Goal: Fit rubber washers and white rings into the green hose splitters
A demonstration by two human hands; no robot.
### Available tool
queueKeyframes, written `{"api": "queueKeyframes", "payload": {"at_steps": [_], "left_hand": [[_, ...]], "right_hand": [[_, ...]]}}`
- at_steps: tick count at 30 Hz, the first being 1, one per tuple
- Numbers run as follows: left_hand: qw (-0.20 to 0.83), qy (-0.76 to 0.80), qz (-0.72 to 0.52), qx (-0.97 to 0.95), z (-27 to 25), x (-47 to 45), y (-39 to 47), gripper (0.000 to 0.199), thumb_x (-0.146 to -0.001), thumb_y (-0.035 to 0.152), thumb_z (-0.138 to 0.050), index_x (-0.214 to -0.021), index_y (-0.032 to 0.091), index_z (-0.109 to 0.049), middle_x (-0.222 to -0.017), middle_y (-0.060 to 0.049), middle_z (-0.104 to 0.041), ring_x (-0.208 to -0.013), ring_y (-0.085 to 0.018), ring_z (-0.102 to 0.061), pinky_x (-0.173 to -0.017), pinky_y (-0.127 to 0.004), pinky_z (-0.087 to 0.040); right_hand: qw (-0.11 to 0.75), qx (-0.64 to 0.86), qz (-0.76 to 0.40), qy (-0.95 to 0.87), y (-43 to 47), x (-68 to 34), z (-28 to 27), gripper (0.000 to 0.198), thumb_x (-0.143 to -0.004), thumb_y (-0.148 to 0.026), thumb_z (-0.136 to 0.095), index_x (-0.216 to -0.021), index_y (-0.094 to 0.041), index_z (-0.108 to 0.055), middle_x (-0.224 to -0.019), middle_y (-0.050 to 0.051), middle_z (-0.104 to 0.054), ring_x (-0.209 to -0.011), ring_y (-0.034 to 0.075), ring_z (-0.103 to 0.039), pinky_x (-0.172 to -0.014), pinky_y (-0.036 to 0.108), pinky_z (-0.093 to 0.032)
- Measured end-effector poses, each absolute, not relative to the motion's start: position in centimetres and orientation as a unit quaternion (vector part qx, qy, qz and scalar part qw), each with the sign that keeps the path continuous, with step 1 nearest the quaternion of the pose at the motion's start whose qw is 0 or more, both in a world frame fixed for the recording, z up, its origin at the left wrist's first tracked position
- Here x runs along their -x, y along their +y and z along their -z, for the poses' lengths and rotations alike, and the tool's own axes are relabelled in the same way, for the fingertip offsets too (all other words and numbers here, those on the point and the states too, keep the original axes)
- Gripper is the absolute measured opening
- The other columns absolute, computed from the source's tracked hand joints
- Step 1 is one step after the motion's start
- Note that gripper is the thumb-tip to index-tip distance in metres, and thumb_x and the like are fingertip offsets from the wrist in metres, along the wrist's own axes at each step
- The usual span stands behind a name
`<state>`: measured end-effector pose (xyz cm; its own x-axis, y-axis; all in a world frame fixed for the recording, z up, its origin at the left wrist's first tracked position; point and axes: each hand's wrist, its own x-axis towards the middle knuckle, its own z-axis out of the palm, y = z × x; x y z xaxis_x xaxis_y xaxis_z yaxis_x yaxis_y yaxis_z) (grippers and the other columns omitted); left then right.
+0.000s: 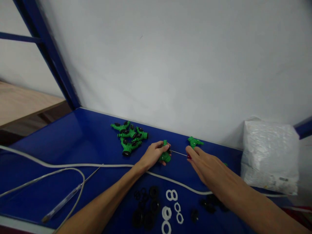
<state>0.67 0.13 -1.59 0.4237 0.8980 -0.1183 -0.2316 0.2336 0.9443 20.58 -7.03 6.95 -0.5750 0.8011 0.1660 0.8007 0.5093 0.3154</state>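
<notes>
My left hand (pixel 154 154) is wrapped around a green Y-shaped hose connector (pixel 165 157) above the blue surface. In my right hand (pixel 198 159) is a screwdriver (pixel 179 153) with a thin metal shaft and a red handle, mostly hidden by the fingers. Its tip reaches a black part on the connector's side; whether it sits in a screw is too small to tell. Left of my left hand lie several green connectors (pixel 130 147) with black valve levers. Another green connector (pixel 194 142) rests behind my right hand, near the wall.
White rings (pixel 166 213) and black rings (pixel 154 206) lie near the front of the blue table (pixel 97 139). A pale cable (pixel 109 165) crosses it under my forearms. A clear-handled screwdriver (pixel 63 201) lies at left. A white plastic-wrapped package (pixel 270 156) stands at right.
</notes>
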Motion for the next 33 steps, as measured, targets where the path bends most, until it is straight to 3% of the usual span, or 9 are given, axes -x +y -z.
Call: {"api": "queueKeyframes", "payload": {"at_steps": [2,6,13,17,20,23,30,33], "left_hand": [[0.709,0.352,-0.401,-0.46,1.5,-0.5,0.1,0.044,-0.078,0.046,-0.073,-0.104,0.011,-0.066,-0.085,-0.01,-0.068,-0.069,-0.019,-0.067,-0.045,-0.021,-0.053],[0.733,0.334,-0.402,-0.434,1.1,-0.3,-0.1,0.042,-0.074,0.044,-0.078,-0.099,0.012,-0.068,-0.087,-0.011,-0.068,-0.078,-0.021,-0.068,-0.05,-0.022,-0.057],[0.763,0.31,-0.375,-0.427,1.0,0.2,0.1,0.038,-0.074,0.041,-0.079,-0.097,0.014,-0.066,-0.089,-0.012,-0.069,-0.085,-0.024,-0.07,-0.056,-0.029,-0.061],[0.763,0.307,-0.363,-0.438,1.2,0.4,0.4,0.04,-0.075,0.043,-0.078,-0.099,0.013,-0.066,-0.09,-0.013,-0.069,-0.084,-0.023,-0.07,-0.054,-0.027,-0.06],[0.754,0.316,-0.364,-0.446,1.1,0.3,0.3,0.04,-0.078,0.043,-0.075,-0.102,0.013,-0.065,-0.09,-0.013,-0.069,-0.081,-0.023,-0.07,-0.052,-0.026,-0.059],[0.74,0.329,-0.371,-0.455,1.0,0.2,0.2,0.037,-0.08,0.041,-0.073,-0.102,0.013,-0.065,-0.088,-0.012,-0.069,-0.079,-0.022,-0.069,-0.051,-0.026,-0.059],[0.75,0.331,-0.371,-0.436,0.6,0.2,0.2,0.033,-0.079,0.037,-0.074,-0.101,0.014,-0.064,-0.089,-0.012,-0.069,-0.087,-0.024,-0.068,-0.06,-0.031,-0.062],[0.763,0.329,-0.362,-0.422,0.7,0.3,0.3,0.033,-0.077,0.035,-0.076,-0.099,0.015,-0.065,-0.09,-0.012,-0.069,-0.092,-0.025,-0.068,-0.063,-0.034,-0.063]], "right_hand": [[0.025,-0.443,-0.252,0.86,-7.4,-19.5,-7.5,0.038,-0.084,0.008,-0.044,-0.112,-0.014,-0.055,-0.096,0.011,-0.068,-0.073,0.02,-0.067,-0.063,0.029,-0.049],[0.025,-0.366,-0.327,0.871,-7.6,-18.3,-8.7,0.024,-0.086,0.004,-0.047,-0.092,-0.017,-0.055,-0.083,0.007,-0.064,-0.069,0.02,-0.062,-0.063,0.031,-0.044],[0.037,-0.32,-0.325,0.889,-7.9,-18.1,-9.8,0.024,-0.087,0.004,-0.045,-0.093,-0.017,-0.056,-0.079,0.004,-0.064,-0.071,0.022,-0.063,-0.065,0.033,-0.042],[0.033,-0.356,-0.293,0.887,-8.0,-17.8,-9.7,0.024,-0.087,0.004,-0.048,-0.097,-0.016,-0.057,-0.085,0.006,-0.068,-0.073,0.022,-0.067,-0.065,0.033,-0.045],[0.019,-0.43,-0.24,0.87,-7.8,-17.8,-9.0,0.009,-0.094,-0.011,-0.056,-0.088,-0.017,-0.058,-0.078,0.005,-0.068,-0.065,0.022,-0.068,-0.055,0.031,-0.043],[0.011,-0.517,-0.165,0.84,-7.5,-18.0,-8.6,0.015,-0.098,-0.025,-0.056,-0.086,-0.018,-0.061,-0.07,0.003,-0.069,-0.059,0.023,-0.07,-0.047,0.029,-0.039],[-0.013,-0.568,-0.055,0.821,-6.7,-19.6,-7.7,0.021,-0.101,-0.026,-0.05,-0.09,-0.019,-0.067,-0.073,0.005,-0.073,-0.068,0.025,-0.073,-0.055,0.031,-0.047],[-0.046,-0.54,-0.056,0.839,-6.7,-20.8,-6.7,0.015,-0.099,-0.028,-0.055,-0.105,-0.017,-0.062,-0.082,0.006,-0.074,-0.073,0.026,-0.074,-0.061,0.033,-0.052]]}}
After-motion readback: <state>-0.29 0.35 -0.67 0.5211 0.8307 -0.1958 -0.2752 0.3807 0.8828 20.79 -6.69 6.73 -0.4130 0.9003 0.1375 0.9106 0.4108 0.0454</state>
